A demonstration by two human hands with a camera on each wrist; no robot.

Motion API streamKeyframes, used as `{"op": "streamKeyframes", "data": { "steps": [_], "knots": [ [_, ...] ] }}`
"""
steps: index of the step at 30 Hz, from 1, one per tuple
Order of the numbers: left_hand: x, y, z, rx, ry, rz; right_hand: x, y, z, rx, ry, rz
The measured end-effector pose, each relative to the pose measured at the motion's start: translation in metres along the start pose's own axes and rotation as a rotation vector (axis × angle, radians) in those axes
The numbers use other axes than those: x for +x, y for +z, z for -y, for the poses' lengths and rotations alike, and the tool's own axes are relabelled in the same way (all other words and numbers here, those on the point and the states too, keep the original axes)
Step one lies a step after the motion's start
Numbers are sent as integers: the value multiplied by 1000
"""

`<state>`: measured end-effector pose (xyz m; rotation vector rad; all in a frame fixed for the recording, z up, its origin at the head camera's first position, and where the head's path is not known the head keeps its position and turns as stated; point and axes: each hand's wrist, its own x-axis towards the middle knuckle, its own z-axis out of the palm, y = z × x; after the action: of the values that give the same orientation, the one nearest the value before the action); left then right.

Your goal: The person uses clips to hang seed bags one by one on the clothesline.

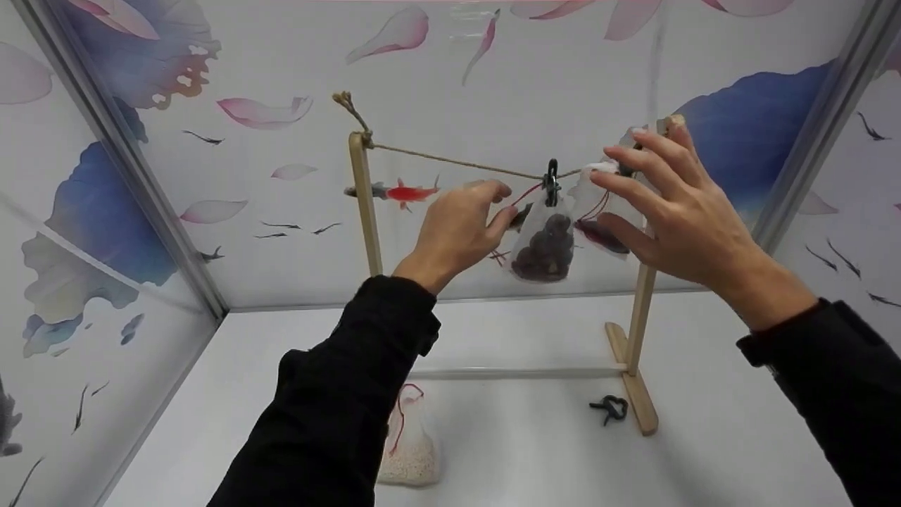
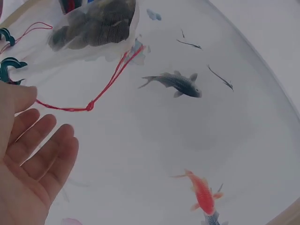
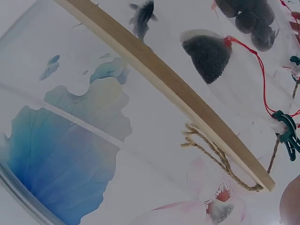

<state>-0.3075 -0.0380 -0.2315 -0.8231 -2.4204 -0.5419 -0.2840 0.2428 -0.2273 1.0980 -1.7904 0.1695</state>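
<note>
A mesh bag of dark round pieces [image 1: 545, 253] hangs from a twine line [image 1: 450, 163] by a dark green clip [image 1: 552, 184]. My left hand [image 1: 461, 222] is just left of that clip, fingers loosely bent; in the left wrist view, the bag's red drawstring [image 2: 90, 106] passes behind the thumb. To the right hangs a second mesh bag with dark contents [image 1: 607, 236], its green clip [image 3: 286, 131] showing in the right wrist view. Around its top my right hand [image 1: 679, 204] has spread fingers, partly hiding it from the head camera; I see no grip.
Wooden posts [image 1: 364, 204] hold up the twine, with a crossbar [image 1: 521, 371] low between them. A drawstring bag of pale grains [image 1: 414, 458] rests on the white table [image 1: 521, 436]. Loose dark clips [image 1: 609, 408] lie by the right wooden foot [image 1: 639, 403]. Printed panels surround the table.
</note>
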Motion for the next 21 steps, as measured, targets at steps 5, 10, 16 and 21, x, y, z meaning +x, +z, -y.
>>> {"op": "streamKeyframes", "data": {
  "steps": [5, 10, 16, 21],
  "knots": [
    [-10, 7, 0, -65, 56, -157, -22, 4, 9, 32, -1, -78],
    [-29, 18, 3, -127, 83, -208, -44, 10, 16, 26, 27, -127],
    [-58, 41, 12, -151, 76, -264, -77, 18, 30, 55, 141, -135],
    [-79, 62, 22, -119, 67, -312, -121, 33, 42, 98, 340, -114]
  ]
}}
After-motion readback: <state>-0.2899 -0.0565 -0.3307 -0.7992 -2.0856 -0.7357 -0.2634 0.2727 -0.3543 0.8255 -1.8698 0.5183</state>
